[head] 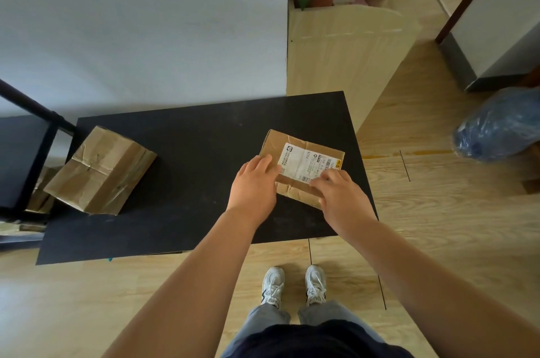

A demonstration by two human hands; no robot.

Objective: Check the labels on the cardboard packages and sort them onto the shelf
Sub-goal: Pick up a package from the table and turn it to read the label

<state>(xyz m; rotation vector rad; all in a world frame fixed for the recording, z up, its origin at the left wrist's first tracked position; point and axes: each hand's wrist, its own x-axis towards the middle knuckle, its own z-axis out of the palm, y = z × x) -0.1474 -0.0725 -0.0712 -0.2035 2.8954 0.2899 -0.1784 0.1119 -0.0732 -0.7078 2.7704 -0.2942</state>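
Small flat cardboard package (301,166) lies label-up on the right part of the black table (204,182), its right corner close to the table's right edge; white shipping label (306,163) faces the camera, print too small to read; left hand (254,182) rests on the package's left near edge, fingers spread flat over the top, not wrapped round it; right hand (340,192) covers the near right corner, fingers laid loosely on top, thumb hidden, so whether it has any hold underneath I cannot tell; second, bulkier package (100,172) sits tilted at the table's left edge, overhanging it, next to the dark shelf frame (35,153) at far left; more cardboard shows low within that frame.

Judgement: label check under way, lift not yet begun; risks: right fingertips mask part of the label, inviting a misread; a push rather than a grip could slide the package off the right edge; the overhanging left package could tip if the table is jogged.
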